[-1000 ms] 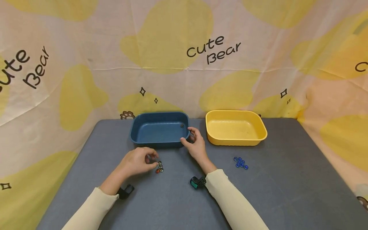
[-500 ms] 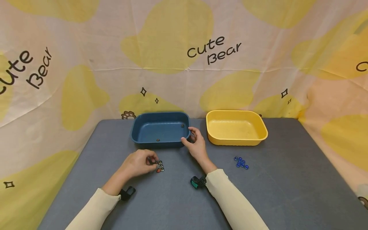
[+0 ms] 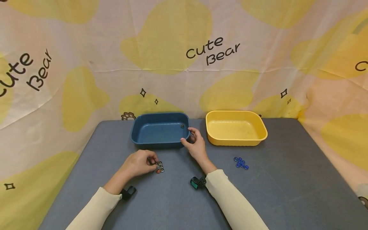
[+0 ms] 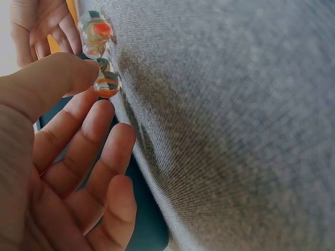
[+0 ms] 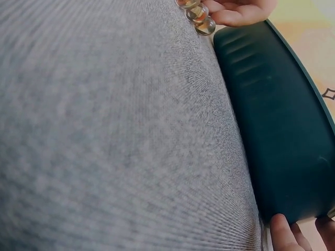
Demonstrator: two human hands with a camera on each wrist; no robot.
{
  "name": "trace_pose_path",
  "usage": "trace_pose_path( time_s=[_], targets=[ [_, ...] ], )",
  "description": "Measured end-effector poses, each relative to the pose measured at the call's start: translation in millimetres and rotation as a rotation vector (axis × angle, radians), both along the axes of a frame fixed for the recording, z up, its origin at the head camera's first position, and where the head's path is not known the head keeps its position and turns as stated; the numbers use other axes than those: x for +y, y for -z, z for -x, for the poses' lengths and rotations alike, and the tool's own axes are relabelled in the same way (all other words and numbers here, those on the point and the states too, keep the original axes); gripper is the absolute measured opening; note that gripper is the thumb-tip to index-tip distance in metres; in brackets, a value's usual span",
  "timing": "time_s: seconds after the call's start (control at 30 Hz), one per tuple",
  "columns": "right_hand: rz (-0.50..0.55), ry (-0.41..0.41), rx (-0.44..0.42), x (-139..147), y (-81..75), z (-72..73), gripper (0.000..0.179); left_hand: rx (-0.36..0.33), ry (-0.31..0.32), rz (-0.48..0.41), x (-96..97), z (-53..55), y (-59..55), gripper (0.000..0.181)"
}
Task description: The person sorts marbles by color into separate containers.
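The grey worktop [image 3: 172,204] was backed by patterned cloth [image 3: 161,76]. The fingers [image 4: 78,144] of the left hand [image 3: 140,163] were set at the swirled marbles [image 3: 161,166]; whether one was pinched could not be told. The blue tub [image 3: 158,145], one marble [image 3: 182,126] inside, was gripped cornerwise by the right hand [image 3: 197,144]; blue marbles [image 3: 242,165] were grouped before the yellow tub [image 3: 235,142].

Clear, streaky marbles [image 3: 161,166] huddle by my left hand [image 3: 141,163]; upright blue tub [image 3: 156,145], one marble [image 3: 182,126] inside, my right hand [image 3: 196,145] gripping its corner!
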State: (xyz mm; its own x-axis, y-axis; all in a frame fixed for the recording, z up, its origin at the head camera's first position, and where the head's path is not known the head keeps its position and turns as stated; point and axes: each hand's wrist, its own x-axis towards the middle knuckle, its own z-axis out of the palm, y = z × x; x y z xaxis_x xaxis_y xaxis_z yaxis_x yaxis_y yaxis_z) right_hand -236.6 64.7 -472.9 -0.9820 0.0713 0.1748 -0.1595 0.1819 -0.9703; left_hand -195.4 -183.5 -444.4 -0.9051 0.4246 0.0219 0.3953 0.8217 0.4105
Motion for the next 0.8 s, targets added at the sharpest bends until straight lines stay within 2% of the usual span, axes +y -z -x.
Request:
trace_pose_path(
  time_s=[0.37,0.8],
  targets=[
    [0.008,-0.010,0.012,-0.6,2.1,-0.1,0.054,0.000,0.017,0.021,0.7,-1.0,2.2,0.013],
    [0.018,-0.015,0.029,1.2,1.0,-0.4,0.055,0.001,0.002,-0.026,0.4,-1.0,5.9,0.011]
  ],
)
